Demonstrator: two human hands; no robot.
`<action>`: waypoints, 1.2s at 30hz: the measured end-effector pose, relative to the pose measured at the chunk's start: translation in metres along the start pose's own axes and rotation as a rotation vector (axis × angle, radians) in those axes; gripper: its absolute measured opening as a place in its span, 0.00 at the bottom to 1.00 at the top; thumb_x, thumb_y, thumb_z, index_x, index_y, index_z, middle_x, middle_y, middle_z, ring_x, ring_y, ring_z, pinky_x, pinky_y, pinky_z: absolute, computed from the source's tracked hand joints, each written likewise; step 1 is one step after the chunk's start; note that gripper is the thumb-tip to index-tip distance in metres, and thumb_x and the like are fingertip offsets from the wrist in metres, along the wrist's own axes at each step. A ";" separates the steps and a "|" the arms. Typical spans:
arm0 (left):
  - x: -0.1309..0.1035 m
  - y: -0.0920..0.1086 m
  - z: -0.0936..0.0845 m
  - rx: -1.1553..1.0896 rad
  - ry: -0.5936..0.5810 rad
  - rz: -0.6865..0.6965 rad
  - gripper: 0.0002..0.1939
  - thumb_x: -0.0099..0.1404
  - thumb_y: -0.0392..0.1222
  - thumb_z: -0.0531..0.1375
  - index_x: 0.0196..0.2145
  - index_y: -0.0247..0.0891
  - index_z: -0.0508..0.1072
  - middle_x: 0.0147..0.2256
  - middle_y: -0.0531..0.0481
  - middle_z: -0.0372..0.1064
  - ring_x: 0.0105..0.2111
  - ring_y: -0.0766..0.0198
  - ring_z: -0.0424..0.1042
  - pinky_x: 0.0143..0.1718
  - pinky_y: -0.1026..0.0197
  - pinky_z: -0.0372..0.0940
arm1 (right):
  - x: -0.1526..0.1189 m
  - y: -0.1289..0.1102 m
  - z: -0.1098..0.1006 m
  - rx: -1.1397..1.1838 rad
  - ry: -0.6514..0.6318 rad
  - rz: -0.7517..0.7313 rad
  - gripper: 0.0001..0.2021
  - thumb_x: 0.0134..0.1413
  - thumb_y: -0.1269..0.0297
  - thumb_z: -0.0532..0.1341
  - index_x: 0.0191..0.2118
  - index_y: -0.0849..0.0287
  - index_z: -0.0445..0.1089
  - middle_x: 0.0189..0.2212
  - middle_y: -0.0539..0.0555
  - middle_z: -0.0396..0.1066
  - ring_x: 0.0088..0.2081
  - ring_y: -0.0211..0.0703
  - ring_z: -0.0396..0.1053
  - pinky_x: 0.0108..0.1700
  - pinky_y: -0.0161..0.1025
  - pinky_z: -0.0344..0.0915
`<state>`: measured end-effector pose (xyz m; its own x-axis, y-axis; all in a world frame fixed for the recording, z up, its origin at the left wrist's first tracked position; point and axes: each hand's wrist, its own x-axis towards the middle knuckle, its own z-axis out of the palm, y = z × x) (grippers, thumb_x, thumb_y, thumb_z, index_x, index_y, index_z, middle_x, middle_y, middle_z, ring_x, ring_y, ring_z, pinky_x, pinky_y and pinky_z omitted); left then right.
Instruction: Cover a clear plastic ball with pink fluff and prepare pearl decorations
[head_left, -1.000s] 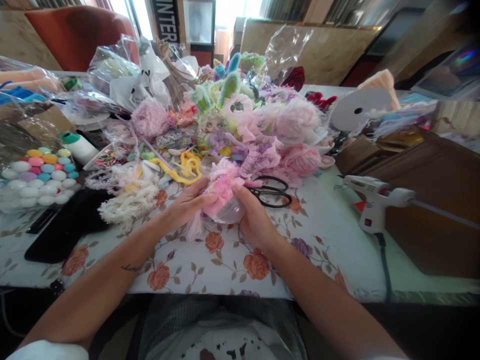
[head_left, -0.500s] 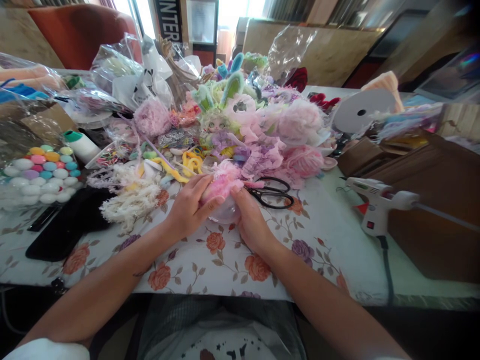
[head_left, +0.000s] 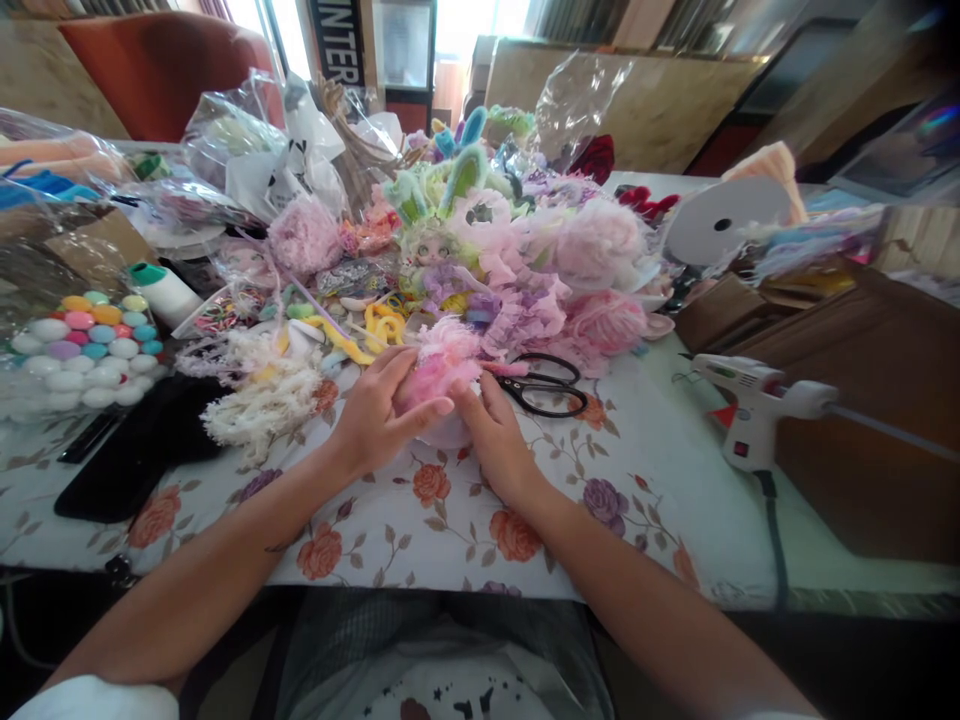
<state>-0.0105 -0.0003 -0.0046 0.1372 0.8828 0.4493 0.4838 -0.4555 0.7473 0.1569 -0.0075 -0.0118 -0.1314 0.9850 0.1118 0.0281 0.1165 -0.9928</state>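
Left hand (head_left: 379, 415) has wrapped further round the fluff (head_left: 442, 372); right hand (head_left: 501, 440) opposite, my fingers (head_left: 379, 374) clasping; likely light, squashable: grip low.

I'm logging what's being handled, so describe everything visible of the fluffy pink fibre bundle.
The fluffy pink fibre bundle looks soft and yarn-like, bright pink lower down and paler, wispier at the top. It is a loose, rounded tuft held between both hands: the left hand cups its left side, and the right hand is at its right. A translucent, rounded, plastic-looking piece shows just below. It sits left of the scissors with black loop handles. Fingers hide its lower sides.
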 end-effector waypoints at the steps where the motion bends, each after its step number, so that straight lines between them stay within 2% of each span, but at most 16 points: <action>1: 0.000 0.001 0.000 0.033 -0.006 -0.004 0.23 0.62 0.56 0.61 0.48 0.37 0.70 0.49 0.41 0.68 0.52 0.50 0.65 0.56 0.52 0.60 | 0.000 -0.002 0.000 -0.004 -0.004 0.021 0.18 0.58 0.44 0.59 0.46 0.50 0.69 0.41 0.50 0.74 0.44 0.46 0.70 0.48 0.43 0.67; 4: 0.002 0.003 0.000 0.065 -0.021 0.027 0.16 0.65 0.52 0.59 0.43 0.36 0.71 0.47 0.42 0.69 0.49 0.54 0.67 0.53 0.55 0.62 | 0.000 -0.006 0.001 0.012 -0.011 0.068 0.20 0.57 0.44 0.58 0.48 0.51 0.68 0.44 0.50 0.73 0.46 0.46 0.69 0.51 0.43 0.65; 7: 0.003 0.002 0.000 0.067 -0.016 0.098 0.13 0.69 0.49 0.55 0.41 0.36 0.71 0.45 0.43 0.70 0.48 0.56 0.68 0.51 0.58 0.63 | 0.000 -0.007 0.001 0.046 -0.028 0.092 0.21 0.58 0.44 0.58 0.49 0.53 0.67 0.45 0.52 0.72 0.46 0.46 0.68 0.51 0.44 0.65; 12: 0.004 -0.002 0.000 0.049 0.043 0.141 0.15 0.71 0.47 0.51 0.40 0.36 0.74 0.43 0.44 0.73 0.46 0.58 0.71 0.50 0.57 0.65 | -0.001 -0.004 0.001 0.081 -0.047 0.096 0.20 0.58 0.44 0.58 0.49 0.52 0.68 0.44 0.52 0.73 0.45 0.47 0.69 0.51 0.44 0.66; 15: 0.005 -0.005 -0.001 0.005 0.119 0.113 0.17 0.73 0.47 0.49 0.40 0.39 0.75 0.41 0.45 0.75 0.45 0.58 0.72 0.49 0.56 0.66 | 0.000 0.000 -0.001 0.074 -0.042 0.103 0.20 0.58 0.44 0.57 0.49 0.51 0.68 0.44 0.51 0.73 0.45 0.47 0.69 0.50 0.44 0.66; 18: 0.004 -0.008 -0.003 -0.003 0.174 0.135 0.22 0.73 0.54 0.45 0.48 0.40 0.73 0.46 0.43 0.73 0.50 0.56 0.71 0.52 0.53 0.65 | 0.002 0.002 -0.001 0.060 -0.023 0.108 0.21 0.59 0.43 0.56 0.49 0.51 0.68 0.45 0.52 0.73 0.46 0.48 0.69 0.49 0.44 0.67; 20: 0.003 -0.008 -0.003 0.063 0.141 0.206 0.27 0.71 0.59 0.47 0.54 0.38 0.69 0.50 0.40 0.69 0.53 0.53 0.68 0.55 0.49 0.62 | 0.002 0.002 -0.001 0.074 -0.033 0.103 0.20 0.59 0.43 0.56 0.49 0.51 0.68 0.45 0.53 0.73 0.47 0.49 0.70 0.49 0.45 0.67; 22: 0.001 -0.007 -0.002 0.146 0.084 0.237 0.28 0.69 0.59 0.50 0.56 0.34 0.66 0.51 0.38 0.67 0.53 0.52 0.67 0.55 0.48 0.62 | 0.002 0.002 0.000 0.108 -0.052 0.089 0.20 0.60 0.44 0.56 0.48 0.51 0.68 0.46 0.52 0.73 0.48 0.48 0.70 0.51 0.45 0.67; 26: -0.001 -0.004 0.002 0.174 0.035 0.190 0.20 0.71 0.50 0.50 0.52 0.34 0.68 0.48 0.40 0.69 0.49 0.55 0.68 0.53 0.52 0.64 | 0.002 0.002 0.002 0.132 -0.053 0.081 0.19 0.59 0.44 0.57 0.48 0.52 0.68 0.48 0.53 0.73 0.49 0.48 0.69 0.54 0.46 0.66; 30: 0.002 -0.005 0.003 0.148 0.029 0.191 0.16 0.72 0.47 0.49 0.47 0.36 0.71 0.45 0.42 0.71 0.47 0.57 0.70 0.51 0.55 0.65 | 0.002 0.003 0.002 0.110 -0.042 0.079 0.20 0.58 0.44 0.58 0.48 0.53 0.68 0.46 0.53 0.73 0.48 0.48 0.70 0.54 0.46 0.66; 33: 0.004 -0.008 0.002 0.101 0.077 0.203 0.16 0.73 0.44 0.48 0.44 0.36 0.73 0.43 0.43 0.72 0.46 0.58 0.71 0.51 0.55 0.66 | 0.002 0.002 0.001 0.083 -0.031 0.092 0.21 0.58 0.44 0.58 0.48 0.53 0.67 0.45 0.53 0.73 0.46 0.48 0.70 0.52 0.45 0.66; 36: 0.004 -0.008 0.000 0.055 0.171 0.202 0.18 0.73 0.47 0.47 0.51 0.38 0.70 0.48 0.42 0.71 0.50 0.56 0.69 0.54 0.51 0.64 | 0.001 0.001 0.000 0.014 -0.012 0.096 0.22 0.57 0.43 0.58 0.49 0.53 0.67 0.43 0.52 0.73 0.44 0.47 0.70 0.49 0.44 0.67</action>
<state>-0.0142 0.0068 -0.0085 0.0899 0.7401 0.6664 0.5083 -0.6095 0.6084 0.1568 -0.0066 -0.0123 -0.1409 0.9899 0.0159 0.0273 0.0200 -0.9994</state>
